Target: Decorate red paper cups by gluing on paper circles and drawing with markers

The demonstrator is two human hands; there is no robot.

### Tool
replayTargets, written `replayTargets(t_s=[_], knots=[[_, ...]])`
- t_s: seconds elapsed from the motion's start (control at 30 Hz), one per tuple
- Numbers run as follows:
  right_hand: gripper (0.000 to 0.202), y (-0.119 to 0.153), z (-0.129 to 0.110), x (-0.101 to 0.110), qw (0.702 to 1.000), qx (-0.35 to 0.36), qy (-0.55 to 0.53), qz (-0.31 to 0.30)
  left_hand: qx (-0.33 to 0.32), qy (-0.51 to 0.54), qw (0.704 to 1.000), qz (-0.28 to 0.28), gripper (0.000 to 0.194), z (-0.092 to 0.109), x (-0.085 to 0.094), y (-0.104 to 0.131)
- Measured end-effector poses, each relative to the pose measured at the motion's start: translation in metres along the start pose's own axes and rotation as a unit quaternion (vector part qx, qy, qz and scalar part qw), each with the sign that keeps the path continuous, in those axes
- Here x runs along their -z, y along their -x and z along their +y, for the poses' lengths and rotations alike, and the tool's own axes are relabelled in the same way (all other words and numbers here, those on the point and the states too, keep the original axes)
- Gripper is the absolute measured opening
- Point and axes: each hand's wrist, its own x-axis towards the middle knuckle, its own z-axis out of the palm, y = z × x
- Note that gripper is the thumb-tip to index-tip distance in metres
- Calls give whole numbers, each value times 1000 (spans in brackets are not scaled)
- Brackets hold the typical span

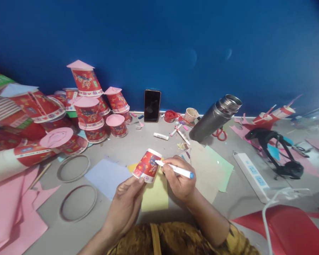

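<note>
A red printed paper cup (147,165) is tilted in the grip of my left hand (127,200), fingers closed around its lower end. My right hand (180,179) pinches a white marker (178,170) with a blue end. The marker's tip is at the cup's printed side; whether it touches cannot be made out. Beneath the cup lie a yellow paper sheet (155,198) and a pale blue sheet (106,177). A white capped stick (161,136) rests on the table beyond the cup.
Red cups with pink paper cones (89,113) are stacked at the left, by two grey rings (78,203) and pink paper (7,212). A phone (152,106) leans on the blue wall. A dark flask (212,120), power strip (251,175) and black headgear (276,148) occupy the right.
</note>
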Motion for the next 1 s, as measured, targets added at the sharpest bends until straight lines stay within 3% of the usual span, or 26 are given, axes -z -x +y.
replayTargets(t_s=[0.17,0.33,0.43,0.57,0.77,1.0], knots=[[12,3,2,-1,999,-10,-34,2,3,26,1000,5,36,2,-2,-2],[13,11,13,2,992,-60,-59,92,8,76,997,25,41,3,-1,-7],[16,9,21,2,988,-85,-71,111,21,101,994,40,37,3,-2,-10],[23,1,28,-1,983,-131,-87,91,20,126,990,67,36,4,-6,-11],[36,-5,32,-2,968,-204,-137,38,5,130,990,53,28,1,-11,-7],[44,-6,31,-1,955,-199,-221,-17,-37,88,995,13,10,-11,-8,9]])
